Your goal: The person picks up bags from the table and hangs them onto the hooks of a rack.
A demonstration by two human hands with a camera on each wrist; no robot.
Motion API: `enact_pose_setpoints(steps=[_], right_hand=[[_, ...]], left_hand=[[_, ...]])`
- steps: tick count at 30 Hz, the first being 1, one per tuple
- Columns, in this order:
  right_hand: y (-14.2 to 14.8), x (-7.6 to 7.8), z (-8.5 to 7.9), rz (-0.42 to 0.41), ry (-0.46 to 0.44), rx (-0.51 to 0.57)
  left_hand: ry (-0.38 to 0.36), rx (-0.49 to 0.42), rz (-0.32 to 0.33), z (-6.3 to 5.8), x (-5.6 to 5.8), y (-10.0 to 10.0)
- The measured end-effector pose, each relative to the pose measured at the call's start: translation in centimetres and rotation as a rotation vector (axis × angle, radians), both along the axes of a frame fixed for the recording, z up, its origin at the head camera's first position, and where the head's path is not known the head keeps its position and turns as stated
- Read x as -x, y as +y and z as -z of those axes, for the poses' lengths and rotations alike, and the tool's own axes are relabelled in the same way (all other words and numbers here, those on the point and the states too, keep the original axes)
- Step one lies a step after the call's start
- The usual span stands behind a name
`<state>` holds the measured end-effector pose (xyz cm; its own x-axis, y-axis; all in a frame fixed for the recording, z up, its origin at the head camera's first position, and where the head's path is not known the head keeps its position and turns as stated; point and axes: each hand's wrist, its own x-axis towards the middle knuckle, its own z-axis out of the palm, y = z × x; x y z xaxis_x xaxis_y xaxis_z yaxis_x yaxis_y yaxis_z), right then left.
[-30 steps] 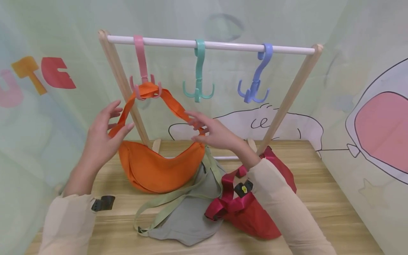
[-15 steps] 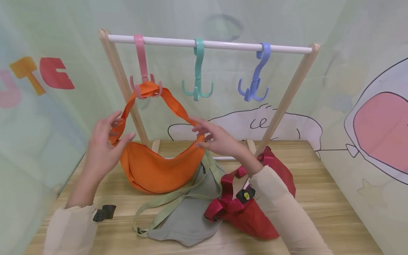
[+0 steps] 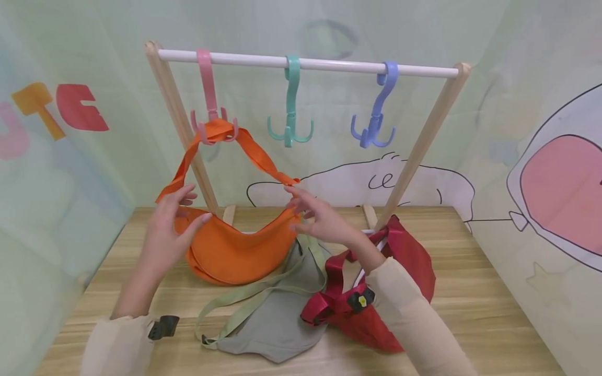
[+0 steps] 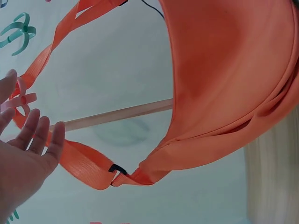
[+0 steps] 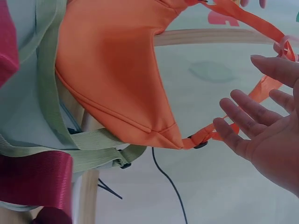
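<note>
An orange waist bag (image 3: 240,256) hangs by its strap (image 3: 257,155) from the pink hook (image 3: 208,89). My left hand (image 3: 170,230) is beside the bag's left end, its fingers loosely spread and overlapping the bag in the head view. In the left wrist view that hand (image 4: 28,158) holds nothing, and a black buckle (image 4: 117,169) shows on the strap. My right hand (image 3: 324,216) is at the bag's right end with fingers relaxed. The right wrist view shows its palm (image 5: 275,149) and spread fingers with nothing gripped.
A white rod (image 3: 338,65) on wooden posts also carries a green hook (image 3: 290,104) and a blue hook (image 3: 376,109). A grey bag (image 3: 277,324) with pale green straps and a red bag (image 3: 416,261) lie on the wooden table (image 3: 484,308), the red one under my right forearm.
My left hand has moved down and right, away from the strap. My right hand has dropped slightly. The orange bag stays hanging on the pink hook.
</note>
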<state>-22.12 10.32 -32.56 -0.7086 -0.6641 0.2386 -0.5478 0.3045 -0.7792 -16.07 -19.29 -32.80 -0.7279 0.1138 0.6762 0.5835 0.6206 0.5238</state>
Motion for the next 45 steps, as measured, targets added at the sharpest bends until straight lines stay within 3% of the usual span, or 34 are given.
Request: enact_pose_setpoints(steps=[6, 17, 30, 35, 45], right_hand=[[0.1, -0.2, 0.9, -0.012, -0.032, -0.024], [0.0, -0.5, 2.1, -0.010, -0.053, -0.038], [-1.0, -1.3, 3.6, 0.032, -0.109, -0.016], [-1.4, -1.9, 4.9, 0.039, -0.115, 0.010], [-2.9, -3.4, 7.5, 0.054, -0.169, 0.075]], left_hand=[[-0.012, -0.003, 0.021, 1.2, -0.1, 0.4], [-0.114, 0.031, 0.035, 3.0, 0.0, 1.1], [-0.219, 0.082, 0.112, 5.2, -0.5, 2.5], [-0.267, 0.099, 0.162, 6.4, -0.7, 3.0], [-0.355, 0.131, 0.184, 9.0, -1.3, 3.2]])
